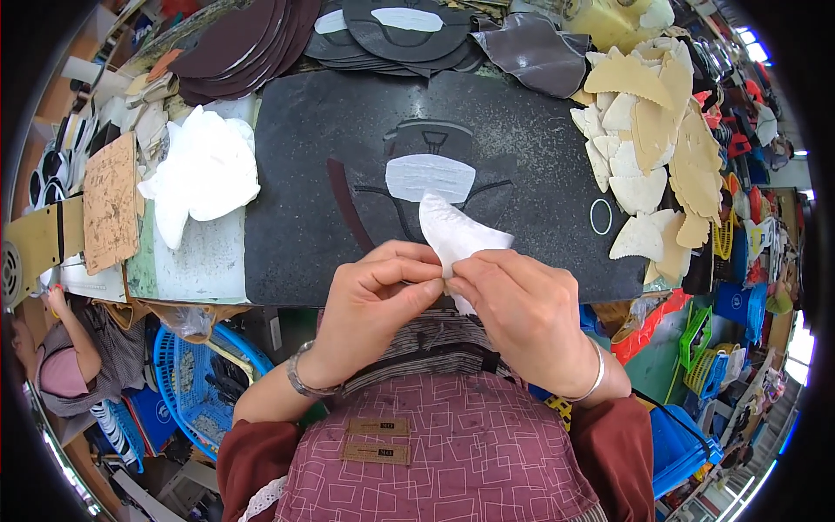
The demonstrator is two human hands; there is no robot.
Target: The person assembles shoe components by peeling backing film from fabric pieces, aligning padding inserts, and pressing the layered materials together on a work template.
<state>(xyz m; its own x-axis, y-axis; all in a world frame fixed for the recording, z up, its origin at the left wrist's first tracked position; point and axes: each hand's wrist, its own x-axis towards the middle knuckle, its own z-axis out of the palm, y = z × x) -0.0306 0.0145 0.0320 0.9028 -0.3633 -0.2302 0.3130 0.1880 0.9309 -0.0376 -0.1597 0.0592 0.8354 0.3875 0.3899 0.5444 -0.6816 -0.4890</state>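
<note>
Above the near edge of the black mat (296,165), a white curved lining-like piece (457,233) is pinched between both hands. My left hand (383,291) closes its fingertips on the lower end of it. My right hand (522,304) grips it from the other side, fingers bent, thumb hidden in part. Just beyond lies a flat black shoe-upper piece (417,139) with a white rectangular patch (430,178) on it. The raised white piece covers part of this upper. A narrow dark red strip (348,204) rests left of it.
White pieces (209,165) are heaped at left beside brown cardboard (111,204). Beige, scallop-edged pieces (696,165) pile up at right, near a white ring (600,217). Dark red pieces (235,52) and black uppers (391,43) are stacked behind. A blue basket (174,383) stands below left; another person's arm (74,331) shows farther left.
</note>
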